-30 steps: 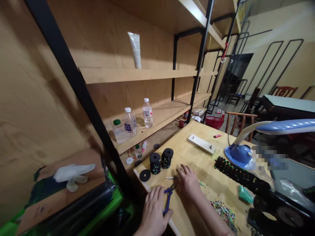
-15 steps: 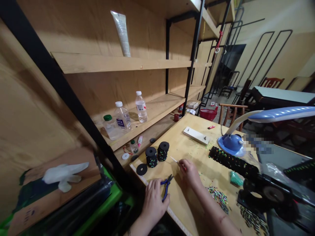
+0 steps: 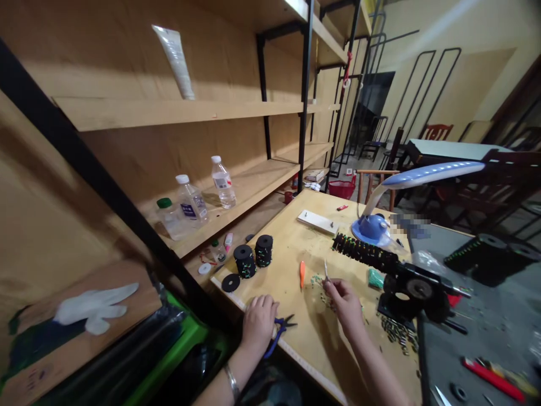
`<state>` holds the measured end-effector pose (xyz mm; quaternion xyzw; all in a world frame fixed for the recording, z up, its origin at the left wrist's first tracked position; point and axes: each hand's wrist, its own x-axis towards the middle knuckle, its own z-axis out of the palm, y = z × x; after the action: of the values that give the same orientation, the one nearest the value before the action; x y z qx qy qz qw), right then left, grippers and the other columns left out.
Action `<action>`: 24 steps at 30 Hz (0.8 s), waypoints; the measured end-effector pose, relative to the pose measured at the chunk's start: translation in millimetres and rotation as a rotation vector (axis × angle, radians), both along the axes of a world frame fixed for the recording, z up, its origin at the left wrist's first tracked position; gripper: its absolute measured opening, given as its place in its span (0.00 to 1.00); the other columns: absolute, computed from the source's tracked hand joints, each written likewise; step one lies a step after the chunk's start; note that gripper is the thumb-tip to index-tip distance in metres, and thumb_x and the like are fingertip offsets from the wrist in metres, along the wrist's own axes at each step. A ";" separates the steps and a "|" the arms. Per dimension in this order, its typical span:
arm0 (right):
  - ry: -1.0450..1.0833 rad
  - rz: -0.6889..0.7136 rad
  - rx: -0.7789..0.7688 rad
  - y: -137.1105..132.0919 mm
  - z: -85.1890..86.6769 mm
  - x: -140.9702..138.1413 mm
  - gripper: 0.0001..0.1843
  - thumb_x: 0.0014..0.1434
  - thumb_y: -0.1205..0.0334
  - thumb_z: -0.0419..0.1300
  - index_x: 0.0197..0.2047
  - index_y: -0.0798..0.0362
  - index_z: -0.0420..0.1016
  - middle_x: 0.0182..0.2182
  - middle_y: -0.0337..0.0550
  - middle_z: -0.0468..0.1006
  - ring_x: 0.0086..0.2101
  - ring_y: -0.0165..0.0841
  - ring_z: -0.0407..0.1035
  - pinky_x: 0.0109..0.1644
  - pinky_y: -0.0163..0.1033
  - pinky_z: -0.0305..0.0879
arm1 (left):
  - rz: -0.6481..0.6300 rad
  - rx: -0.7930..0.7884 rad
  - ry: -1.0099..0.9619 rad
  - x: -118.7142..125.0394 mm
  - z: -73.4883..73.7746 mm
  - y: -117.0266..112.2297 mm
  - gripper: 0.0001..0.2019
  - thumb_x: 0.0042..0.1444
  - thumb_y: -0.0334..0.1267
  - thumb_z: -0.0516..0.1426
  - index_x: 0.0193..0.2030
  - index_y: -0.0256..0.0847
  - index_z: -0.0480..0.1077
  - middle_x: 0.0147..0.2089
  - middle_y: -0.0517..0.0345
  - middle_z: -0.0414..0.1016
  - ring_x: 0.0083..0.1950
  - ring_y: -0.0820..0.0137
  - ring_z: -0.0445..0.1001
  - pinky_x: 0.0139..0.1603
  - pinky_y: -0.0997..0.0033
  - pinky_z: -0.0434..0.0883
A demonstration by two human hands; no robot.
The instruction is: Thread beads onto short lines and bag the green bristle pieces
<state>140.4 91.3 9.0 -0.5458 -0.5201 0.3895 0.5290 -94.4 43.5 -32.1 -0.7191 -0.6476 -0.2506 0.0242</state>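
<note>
At the table's near edge, my left hand (image 3: 260,318) is closed around pliers with blue handles (image 3: 274,341), their jaws pointing right. Its thumb is hidden. Over small scattered beads (image 3: 316,280), my right hand (image 3: 343,299) pinches a thin silver pointed tool (image 3: 326,270), its tip up. Whether this is tweezers I cannot tell. An orange tapered piece (image 3: 302,275) lies to the left of that hand. Two black spools dotted with colour (image 3: 244,262) (image 3: 264,251) stand on the left of the table, beside a flat black disc (image 3: 230,282).
A black bead-studded roller on a machine (image 3: 366,252) stands right of my right hand, near a blue desk lamp (image 3: 372,228). A white plate with bolts (image 3: 316,222) lies farther back. Bottles (image 3: 224,183) stand on the wooden shelf (image 3: 257,189). A red-handled tool (image 3: 492,379) lies at right.
The view has swung right. My right hand has moved right over the beads, and its silver tool now points up instead of left. The orange piece has come into sight.
</note>
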 end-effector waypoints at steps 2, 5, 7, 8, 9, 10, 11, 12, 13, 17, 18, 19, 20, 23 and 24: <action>-0.004 0.008 -0.007 -17.8 2.1 6.3 0.27 0.52 0.35 0.62 0.31 0.55 0.75 0.26 0.46 0.77 0.27 0.36 0.69 0.32 0.39 0.66 | -0.037 -0.056 0.037 0.6 2.9 1.2 0.16 0.67 0.40 0.49 0.29 0.42 0.69 0.31 0.53 0.75 0.37 0.60 0.74 0.38 0.63 0.67; -0.026 0.009 -0.004 -49.1 1.5 18.3 0.26 0.50 0.36 0.64 0.29 0.55 0.76 0.26 0.46 0.77 0.29 0.38 0.71 0.34 0.39 0.67 | -0.098 -0.111 0.036 -1.3 6.6 3.9 0.18 0.66 0.42 0.51 0.26 0.42 0.70 0.29 0.53 0.76 0.35 0.62 0.75 0.37 0.66 0.66; -0.041 -0.012 -0.001 -71.1 -1.3 30.0 0.25 0.52 0.38 0.64 0.30 0.55 0.77 0.27 0.46 0.78 0.31 0.38 0.72 0.36 0.39 0.68 | -0.110 -0.157 0.029 -4.1 9.2 7.2 0.19 0.66 0.43 0.51 0.25 0.42 0.71 0.28 0.54 0.77 0.35 0.63 0.76 0.36 0.68 0.66; -0.058 -0.030 0.000 -81.7 -3.0 37.3 0.24 0.53 0.39 0.63 0.32 0.55 0.77 0.28 0.47 0.78 0.31 0.38 0.72 0.37 0.38 0.68 | -0.104 -0.181 0.022 -5.7 10.7 9.2 0.19 0.66 0.43 0.51 0.26 0.42 0.72 0.29 0.53 0.78 0.35 0.64 0.76 0.36 0.69 0.65; -0.085 -0.053 0.002 -91.7 -4.3 45.7 0.23 0.55 0.41 0.62 0.33 0.55 0.78 0.30 0.47 0.79 0.32 0.38 0.73 0.37 0.38 0.68 | -0.091 -0.205 0.013 -7.2 12.5 11.1 0.19 0.66 0.43 0.50 0.27 0.42 0.73 0.30 0.53 0.79 0.36 0.64 0.77 0.35 0.70 0.65; -0.126 -0.080 0.006 -100.8 -5.2 54.8 0.22 0.57 0.42 0.61 0.34 0.55 0.78 0.31 0.47 0.79 0.32 0.38 0.73 0.37 0.37 0.69 | -0.073 -0.232 0.001 -8.4 14.6 12.8 0.19 0.67 0.43 0.50 0.28 0.42 0.74 0.30 0.53 0.80 0.35 0.64 0.78 0.34 0.71 0.64; -0.172 -0.112 0.010 -109.1 -5.5 64.6 0.21 0.58 0.43 0.61 0.35 0.54 0.78 0.31 0.47 0.80 0.32 0.38 0.74 0.37 0.37 0.69 | -0.053 -0.258 -0.012 -8.8 17.0 14.0 0.19 0.67 0.42 0.49 0.30 0.42 0.76 0.30 0.54 0.81 0.34 0.65 0.78 0.32 0.72 0.64; -0.216 -0.150 0.021 -116.6 -4.9 74.6 0.20 0.59 0.44 0.60 0.36 0.54 0.78 0.32 0.47 0.80 0.33 0.38 0.75 0.37 0.37 0.70 | -0.036 -0.282 -0.026 -7.8 19.8 14.5 0.20 0.68 0.42 0.48 0.31 0.43 0.76 0.30 0.55 0.81 0.33 0.66 0.78 0.30 0.72 0.63; -0.258 -0.193 0.040 -123.6 -3.5 84.7 0.20 0.59 0.44 0.60 0.37 0.54 0.78 0.33 0.47 0.81 0.33 0.38 0.75 0.38 0.37 0.70 | -0.024 -0.305 -0.038 -4.9 23.0 14.2 0.21 0.68 0.42 0.47 0.32 0.43 0.77 0.29 0.55 0.81 0.32 0.66 0.78 0.29 0.73 0.62; -0.465 -0.375 0.164 -151.2 7.2 123.0 0.17 0.61 0.48 0.59 0.38 0.53 0.78 0.35 0.48 0.82 0.33 0.39 0.76 0.39 0.38 0.72 | -0.090 -0.356 -0.080 37.1 38.7 5.7 0.22 0.69 0.43 0.44 0.32 0.44 0.77 0.30 0.55 0.82 0.34 0.65 0.79 0.30 0.73 0.62; -0.537 -0.414 0.195 -158.9 9.7 132.4 0.16 0.62 0.48 0.58 0.39 0.53 0.78 0.35 0.48 0.82 0.34 0.39 0.77 0.40 0.39 0.72 | -0.153 -0.353 -0.095 55.6 43.4 2.2 0.21 0.69 0.43 0.45 0.34 0.44 0.77 0.32 0.55 0.82 0.35 0.65 0.79 0.32 0.72 0.64; -0.613 -0.452 0.226 -167.0 11.5 141.8 0.16 0.63 0.49 0.57 0.39 0.52 0.77 0.35 0.49 0.82 0.35 0.39 0.76 0.41 0.40 0.72 | -0.228 -0.334 -0.111 76.5 48.2 -1.7 0.20 0.69 0.42 0.45 0.36 0.44 0.77 0.34 0.54 0.82 0.37 0.64 0.80 0.35 0.72 0.65; -0.691 -0.489 0.253 -175.5 12.4 151.5 0.15 0.64 0.50 0.56 0.40 0.52 0.77 0.36 0.49 0.82 0.36 0.40 0.76 0.43 0.42 0.72 | -0.307 -0.304 -0.127 99.2 53.2 -5.8 0.20 0.69 0.42 0.45 0.38 0.43 0.77 0.35 0.53 0.82 0.39 0.64 0.79 0.37 0.71 0.66; -0.927 -0.586 0.293 -202.0 10.0 179.8 0.15 0.66 0.51 0.53 0.40 0.52 0.75 0.37 0.49 0.81 0.37 0.39 0.76 0.44 0.42 0.71 | -0.459 -0.274 -0.090 169.2 66.5 -17.1 0.19 0.69 0.42 0.47 0.33 0.41 0.76 0.35 0.51 0.81 0.39 0.63 0.78 0.40 0.70 0.66; -0.997 -0.615 0.297 -210.6 7.9 188.3 0.15 0.67 0.52 0.53 0.40 0.52 0.75 0.37 0.49 0.81 0.37 0.39 0.76 0.44 0.42 0.71 | -0.487 -0.295 -0.062 190.7 69.6 -20.0 0.19 0.69 0.42 0.48 0.33 0.41 0.76 0.35 0.50 0.81 0.39 0.63 0.78 0.39 0.69 0.66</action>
<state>328.7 -119.3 16.9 -0.7083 -0.5726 -0.1608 0.3803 96.3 23.5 37.5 -0.8413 -0.4856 -0.1741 -0.1616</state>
